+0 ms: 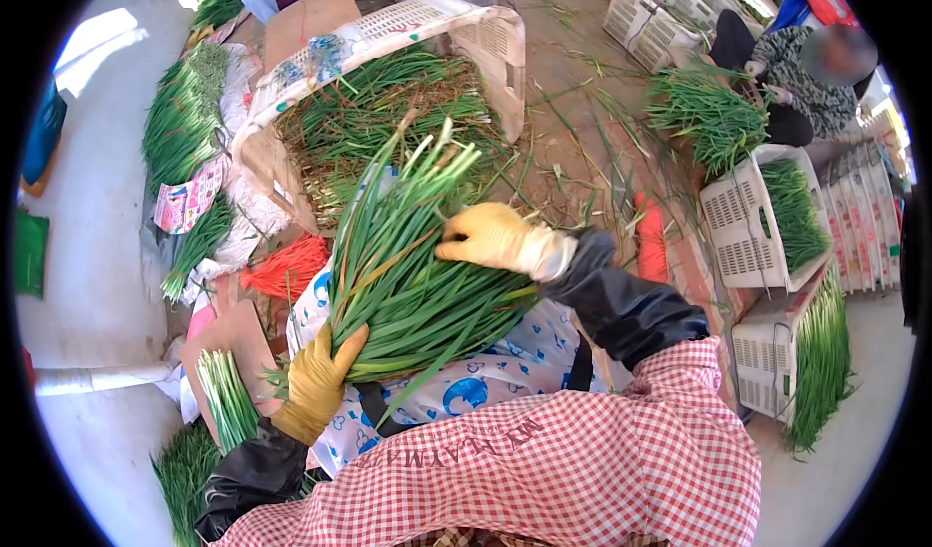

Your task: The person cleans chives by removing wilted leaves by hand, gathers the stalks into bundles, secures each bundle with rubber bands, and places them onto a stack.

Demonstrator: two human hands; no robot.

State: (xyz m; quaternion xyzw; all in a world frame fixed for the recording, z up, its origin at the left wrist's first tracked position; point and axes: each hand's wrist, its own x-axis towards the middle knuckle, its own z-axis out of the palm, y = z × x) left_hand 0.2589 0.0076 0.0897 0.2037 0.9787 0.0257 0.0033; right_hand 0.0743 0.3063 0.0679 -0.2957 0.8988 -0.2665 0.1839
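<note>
A large loose bunch of garlic chives (408, 295) lies across my lap, its pale stem ends pointing up and away. At its lower left edge, my left hand (320, 377) in a yellow glove holds the leaves between spread thumb and fingers. My right hand (495, 241), also gloved, rests at the bunch's right side with fingers curled in a pinch on some leaves; its fingertips are partly hidden. Beneath the bunch is a white plastic sheet with blue prints (524, 353). Just beyond, a tipped white crate (505, 71) holds more chives mixed with brown, dry leaves.
Trimmed chives (223, 397) lie on cardboard at left, near red twine (291, 267). More chives (180, 125) line the left side. Filled crates (733, 217) stand at right, beside a red roll (650, 236). A seated person (815, 66) handles chives at upper right; another sits at the top.
</note>
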